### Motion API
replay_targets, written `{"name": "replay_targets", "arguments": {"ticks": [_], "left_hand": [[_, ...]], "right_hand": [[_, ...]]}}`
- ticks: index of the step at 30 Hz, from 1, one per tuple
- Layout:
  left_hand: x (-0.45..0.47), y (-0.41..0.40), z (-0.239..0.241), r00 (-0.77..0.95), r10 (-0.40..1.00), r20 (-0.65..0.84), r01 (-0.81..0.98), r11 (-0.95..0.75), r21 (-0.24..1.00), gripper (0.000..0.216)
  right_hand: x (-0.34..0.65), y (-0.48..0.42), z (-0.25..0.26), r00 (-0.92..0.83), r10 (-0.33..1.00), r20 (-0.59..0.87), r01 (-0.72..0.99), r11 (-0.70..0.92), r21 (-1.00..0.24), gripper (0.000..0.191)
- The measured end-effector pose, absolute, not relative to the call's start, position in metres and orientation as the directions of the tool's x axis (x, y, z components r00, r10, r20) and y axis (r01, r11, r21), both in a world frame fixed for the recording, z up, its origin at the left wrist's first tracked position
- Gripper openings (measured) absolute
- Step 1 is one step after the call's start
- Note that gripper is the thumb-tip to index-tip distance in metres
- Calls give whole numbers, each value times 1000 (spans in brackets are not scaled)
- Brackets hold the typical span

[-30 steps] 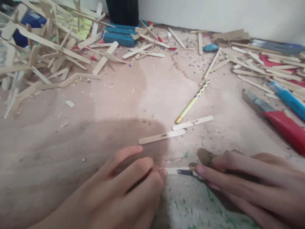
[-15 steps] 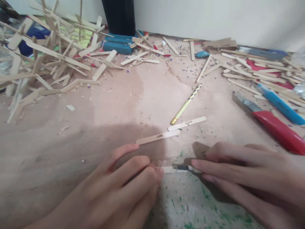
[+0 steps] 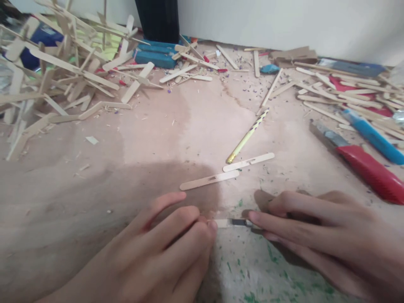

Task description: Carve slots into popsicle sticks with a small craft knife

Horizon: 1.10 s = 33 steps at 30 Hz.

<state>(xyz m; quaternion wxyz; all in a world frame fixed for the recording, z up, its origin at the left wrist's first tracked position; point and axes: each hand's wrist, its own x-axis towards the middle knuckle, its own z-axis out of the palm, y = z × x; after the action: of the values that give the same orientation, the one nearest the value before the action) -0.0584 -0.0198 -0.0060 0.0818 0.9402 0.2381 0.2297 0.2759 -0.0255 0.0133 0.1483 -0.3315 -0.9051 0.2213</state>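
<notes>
LH holds stick – RH blade

The person's left hand and right hand are both bare, 2 slender hands with long, narrow fingers and rounded fingertips. The left hand's knuckles are lightly creased, and its smooth, broad back narrows into a bare wrist. The right hand's knuckles are softly rounded; nails and fine skin lines blur.
</notes>
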Motion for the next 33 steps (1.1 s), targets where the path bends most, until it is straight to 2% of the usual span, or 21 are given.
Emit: {"name": "replay_targets", "arguments": {"ticks": [3, 7, 9, 15, 21, 27, 33], "left_hand": [[-59, -21, -6, 777, 487, 398, 420, -873, 247, 26], [-56, -18, 0, 777, 503, 380, 442, -864, 240, 22], [-51, -14, 4, 782, 506, 365, 443, -862, 246, 23], [-42, -6, 9, 783, 506, 362, 437, -861, 259, 25], [-57, -18, -4, 769, 484, 417, 432, -875, 220, 26], [-55, -32, -4, 713, 591, 378, 501, -806, 314, 31], [-60, -22, -5, 777, 480, 407, 422, -877, 229, 32]], "right_hand": [[272, -22, 15, -751, 649, 121, 531, 703, -473, 39], [273, -20, 16, -711, 693, 118, 509, 623, -594, 40], [275, -19, 15, -717, 687, 116, 493, 617, -614, 37], [277, -23, 8, -733, 661, 163, 501, 686, -527, 40], [271, -20, 13, -751, 645, 141, 524, 712, -468, 38], [276, -20, 15, -672, 727, 143, 514, 597, -616, 36], [278, -22, 14, -699, 701, 144, 496, 620, -609, 33]]}}
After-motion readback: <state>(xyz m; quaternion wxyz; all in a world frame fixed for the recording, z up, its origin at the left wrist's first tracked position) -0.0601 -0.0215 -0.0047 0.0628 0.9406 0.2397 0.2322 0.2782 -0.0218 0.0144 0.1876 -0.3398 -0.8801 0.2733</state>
